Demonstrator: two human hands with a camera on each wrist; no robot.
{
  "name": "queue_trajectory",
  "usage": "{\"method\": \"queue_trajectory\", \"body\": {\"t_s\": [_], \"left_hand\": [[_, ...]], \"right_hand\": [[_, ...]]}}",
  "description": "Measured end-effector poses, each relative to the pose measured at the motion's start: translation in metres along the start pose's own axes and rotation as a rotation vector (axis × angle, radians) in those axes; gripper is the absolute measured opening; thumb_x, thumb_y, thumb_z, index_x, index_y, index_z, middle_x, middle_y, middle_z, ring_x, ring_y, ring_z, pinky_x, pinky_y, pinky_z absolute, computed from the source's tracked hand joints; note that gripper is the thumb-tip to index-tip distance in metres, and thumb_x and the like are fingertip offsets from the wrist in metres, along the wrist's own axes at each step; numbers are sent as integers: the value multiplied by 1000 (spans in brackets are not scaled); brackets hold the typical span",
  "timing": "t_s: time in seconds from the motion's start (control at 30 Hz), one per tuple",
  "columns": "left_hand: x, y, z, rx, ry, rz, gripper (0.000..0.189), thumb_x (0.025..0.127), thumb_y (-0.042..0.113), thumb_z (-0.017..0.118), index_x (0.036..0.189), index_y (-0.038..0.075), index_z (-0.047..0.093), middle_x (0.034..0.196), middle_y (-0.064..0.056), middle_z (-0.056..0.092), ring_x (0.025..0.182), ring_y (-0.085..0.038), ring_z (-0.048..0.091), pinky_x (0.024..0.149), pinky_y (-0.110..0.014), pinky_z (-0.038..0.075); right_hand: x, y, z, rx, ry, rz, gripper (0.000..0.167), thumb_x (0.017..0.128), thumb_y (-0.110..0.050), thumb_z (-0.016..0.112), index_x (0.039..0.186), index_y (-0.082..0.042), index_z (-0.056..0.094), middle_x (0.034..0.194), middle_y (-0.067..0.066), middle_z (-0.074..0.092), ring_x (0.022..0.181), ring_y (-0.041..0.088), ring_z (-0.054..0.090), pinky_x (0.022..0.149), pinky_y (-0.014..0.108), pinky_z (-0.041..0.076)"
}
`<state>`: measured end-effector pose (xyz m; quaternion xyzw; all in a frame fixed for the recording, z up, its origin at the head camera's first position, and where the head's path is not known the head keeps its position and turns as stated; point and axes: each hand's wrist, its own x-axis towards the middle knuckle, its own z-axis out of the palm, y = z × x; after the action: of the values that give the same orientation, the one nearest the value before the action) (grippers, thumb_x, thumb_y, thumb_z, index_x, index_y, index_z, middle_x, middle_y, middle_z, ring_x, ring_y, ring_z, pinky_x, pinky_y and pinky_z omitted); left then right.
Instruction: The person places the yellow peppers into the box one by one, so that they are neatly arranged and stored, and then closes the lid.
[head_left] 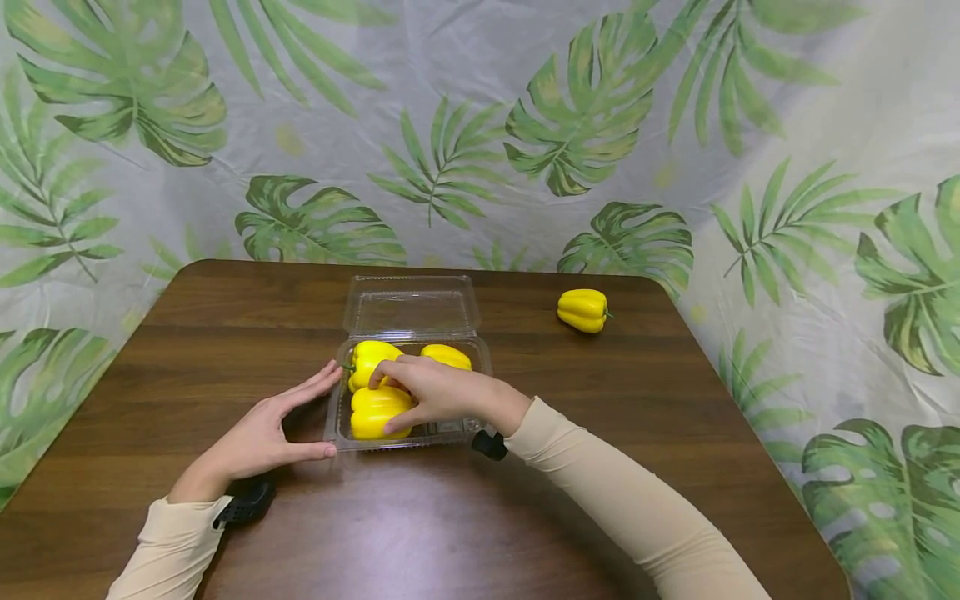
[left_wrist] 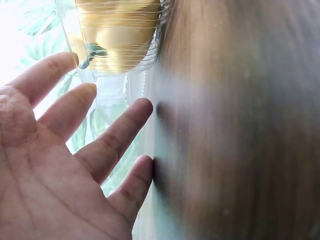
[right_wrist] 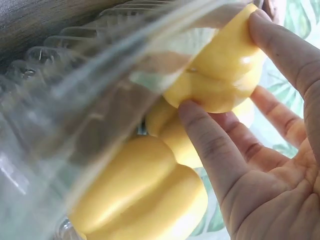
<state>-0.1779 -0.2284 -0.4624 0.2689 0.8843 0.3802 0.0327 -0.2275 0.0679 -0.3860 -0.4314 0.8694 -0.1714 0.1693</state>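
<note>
A clear plastic clamshell container (head_left: 414, 442) lies on the table with its lid (head_left: 412, 307) folded back. Three yellow bell peppers are inside. My right hand (head_left: 442, 390) grips the front-left bell pepper (head_left: 375, 413) between thumb and fingers; the right wrist view shows fingertips on this bell pepper (right_wrist: 225, 75). Behind it sits another bell pepper (head_left: 369, 360), its green stem pointing left. A third bell pepper (head_left: 447, 357) sits at the back right, partly hidden by my right hand. At the container's left wall, my left hand (head_left: 258, 435) has its fingers and thumb spread, fingertips right at the side.
A fourth yellow bell pepper (head_left: 582, 311) lies on its side at the back right of the brown wooden table (head_left: 637, 400). A leaf-patterned cloth (head_left: 465, 133) hangs behind the table and along its right side.
</note>
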Motion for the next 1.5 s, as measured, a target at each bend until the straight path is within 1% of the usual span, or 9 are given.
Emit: {"method": "queue_trajectory", "body": {"t_s": [0.2, 0.27, 0.5, 0.6, 0.7, 0.8, 1.03, 1.27, 1.5], "left_hand": [[-1, 0, 0, 5, 7, 8, 98, 87, 40, 91, 168, 32, 38, 178, 3, 29, 157, -8, 32, 118, -17, 28], [-2, -1, -1, 3, 9, 15, 98, 87, 39, 91, 168, 31, 38, 178, 3, 29, 156, -3, 31, 115, -10, 24], [-2, -1, -1, 1, 9, 7, 98, 87, 38, 91, 169, 32, 37, 178, 4, 29, 156, -1, 30, 118, -18, 29], [-2, -1, 0, -8, 5, 1, 98, 87, 38, 91, 169, 33, 37, 178, 3, 29, 158, -11, 33, 123, -41, 36], [-2, -1, 1, -26, -1, -1, 98, 87, 37, 91, 169, 33, 37, 179, 2, 28, 159, -25, 35, 118, -68, 36], [-2, -1, 1, -38, -1, 0, 99, 86, 35, 92, 169, 32, 37, 179, 1, 28, 159, -30, 35, 115, -74, 34], [-2, 1, -1, 2, 3, -10, 98, 87, 38, 91, 168, 35, 36, 178, 4, 29, 158, -11, 33, 119, -58, 38], [-3, -1, -1, -1, 16, 8, 98, 87, 36, 91, 168, 34, 38, 178, 4, 29, 154, 5, 28, 119, -18, 29], [-3, -1, 0, -6, 17, 11, 98, 86, 37, 92, 168, 34, 38, 178, 4, 30, 153, 8, 27, 115, -10, 24]], "right_hand": [[1, 0, 1, 0, 0, -1, 61, 95, -38, 83, 143, -11, 56, 134, 10, 65, 121, 20, 61, 104, 28, 51], [1, 0, 1, -1, 0, 1, 61, 95, -38, 83, 143, -11, 56, 134, 10, 65, 121, 20, 61, 105, 28, 52], [1, -1, 0, -7, -8, 4, 62, 95, -39, 83, 144, -11, 56, 135, 11, 65, 122, 20, 61, 106, 29, 52], [0, -2, -1, -15, -17, 8, 62, 96, -40, 82, 145, -11, 56, 135, 10, 65, 121, 20, 61, 105, 28, 52], [-1, -1, -3, -19, -29, 8, 62, 97, -40, 81, 146, -12, 57, 134, 9, 64, 118, 18, 60, 102, 25, 51], [-3, -1, -5, -21, -41, 2, 61, 98, -39, 80, 148, -12, 58, 131, 7, 64, 113, 18, 59, 97, 23, 50], [-8, 3, -14, -2, -25, -43, 52, 99, -34, 79, 144, -12, 63, 130, 6, 65, 119, 21, 64, 102, 25, 52], [-14, 11, -23, 55, 10, -60, 44, 100, -28, 79, 139, -10, 66, 133, 9, 67, 123, 26, 66, 108, 35, 54], [-21, 20, -34, 115, 54, -47, 43, 101, -24, 78, 138, -7, 67, 135, 13, 66, 126, 29, 67, 109, 42, 55]]}}
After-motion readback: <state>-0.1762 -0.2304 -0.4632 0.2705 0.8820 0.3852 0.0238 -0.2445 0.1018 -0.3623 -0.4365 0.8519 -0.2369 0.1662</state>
